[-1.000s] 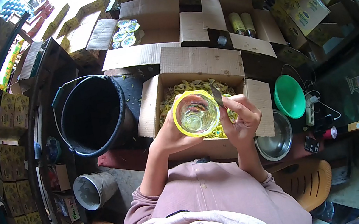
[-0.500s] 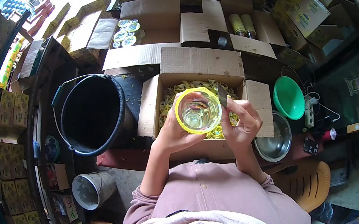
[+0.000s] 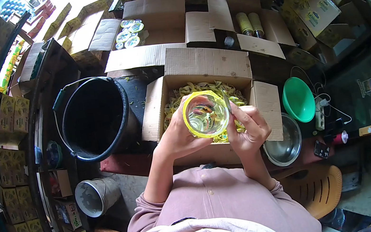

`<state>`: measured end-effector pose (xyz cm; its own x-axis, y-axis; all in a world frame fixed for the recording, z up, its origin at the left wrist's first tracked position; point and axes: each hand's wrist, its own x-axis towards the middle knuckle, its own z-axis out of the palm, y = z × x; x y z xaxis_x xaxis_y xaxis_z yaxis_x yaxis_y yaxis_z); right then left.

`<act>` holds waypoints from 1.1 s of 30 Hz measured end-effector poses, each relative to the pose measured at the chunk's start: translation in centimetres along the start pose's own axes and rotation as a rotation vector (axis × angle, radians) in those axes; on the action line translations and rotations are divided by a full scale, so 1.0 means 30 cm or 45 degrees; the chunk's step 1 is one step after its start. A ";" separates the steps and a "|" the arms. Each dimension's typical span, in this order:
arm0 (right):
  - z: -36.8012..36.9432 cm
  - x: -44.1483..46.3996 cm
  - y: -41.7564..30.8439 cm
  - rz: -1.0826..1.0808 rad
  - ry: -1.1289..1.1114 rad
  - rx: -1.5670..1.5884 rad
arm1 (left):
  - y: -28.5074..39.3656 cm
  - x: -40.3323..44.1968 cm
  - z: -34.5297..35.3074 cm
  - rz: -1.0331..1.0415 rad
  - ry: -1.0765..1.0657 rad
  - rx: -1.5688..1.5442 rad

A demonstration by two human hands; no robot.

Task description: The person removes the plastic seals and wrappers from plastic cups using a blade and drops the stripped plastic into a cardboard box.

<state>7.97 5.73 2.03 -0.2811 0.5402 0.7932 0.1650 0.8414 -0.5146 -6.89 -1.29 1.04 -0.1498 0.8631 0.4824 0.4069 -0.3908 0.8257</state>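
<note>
My left hand [image 3: 175, 139] is wrapped round a clear cup [image 3: 206, 118] with a yellow rim, its mouth turned toward me. In my right hand [image 3: 250, 128] is a knife [image 3: 227, 101], its narrow blade pointing up along the right side of the rim. The knife's handle is hidden by my fingers. Both hands are above an open cardboard box [image 3: 209, 64] that holds a heap of yellow strips [image 3: 178, 99].
To the left are a large black bucket [image 3: 124, 139] and a grey bucket [image 3: 106, 195]. A green bowl [image 3: 298, 99] and a metal bowl [image 3: 283, 144] are at the right. Behind stands an open carton [image 3: 155, 10] with round-lidded tubs [image 3: 132, 41]; beside it, two yellow-green jars [image 3: 244, 23].
The knife blade has turned and now shows more edge-on, close against the cup's rim. The cup has shifted very slightly to the right in my left hand.
</note>
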 end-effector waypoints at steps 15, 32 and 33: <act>-0.001 0.025 0.017 0.040 -0.089 0.147 | -0.025 -0.004 -0.022 -0.027 -0.081 -0.115; 0.013 -0.001 0.017 0.046 -0.068 -0.007 | -0.022 0.005 -0.004 -0.121 0.054 -0.164; 0.016 -0.001 0.016 0.047 -0.065 -0.001 | -0.018 0.004 -0.004 -0.120 0.049 -0.140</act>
<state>7.61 6.11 1.62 -0.3227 0.5692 0.7563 0.1764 0.8212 -0.5427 -7.25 -1.00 0.69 -0.2182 0.8854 0.4103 0.2887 -0.3431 0.8938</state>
